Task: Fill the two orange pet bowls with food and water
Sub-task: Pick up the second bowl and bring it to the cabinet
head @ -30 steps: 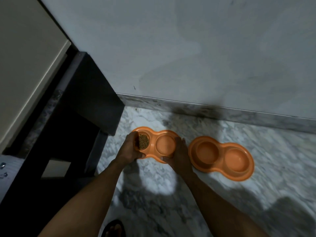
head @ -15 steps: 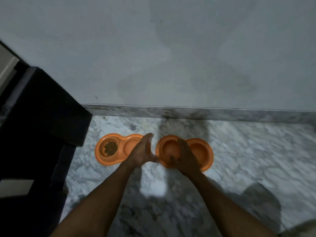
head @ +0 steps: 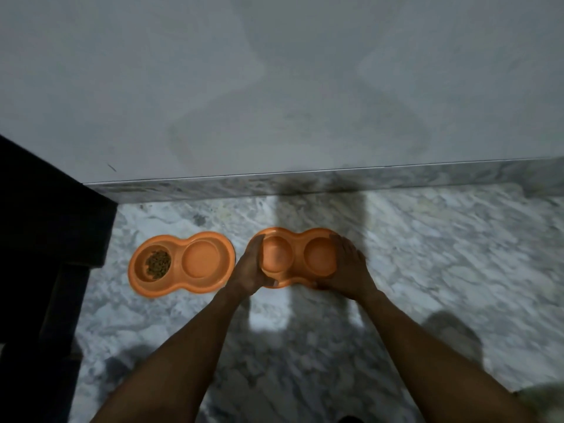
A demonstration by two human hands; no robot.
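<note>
Left hand [head: 248,268] and right hand [head: 348,270] each clasped one end of the empty orange bowl [head: 297,257] between them — the other bowl [head: 195,264], kibble [head: 158,263] in its far well, lay just beyond the left hand, where a careless swing could clip it and spill the kibble.

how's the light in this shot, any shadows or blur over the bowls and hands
Head view: dim overall, with one bright patch on the floor just nearer than the right bowl; dark shadows fall behind that bowl onto the baseboard; the left hand and right hand gripping it look soft, yet the kibble in the left bowl is readable; the cabinet is near black.
</note>
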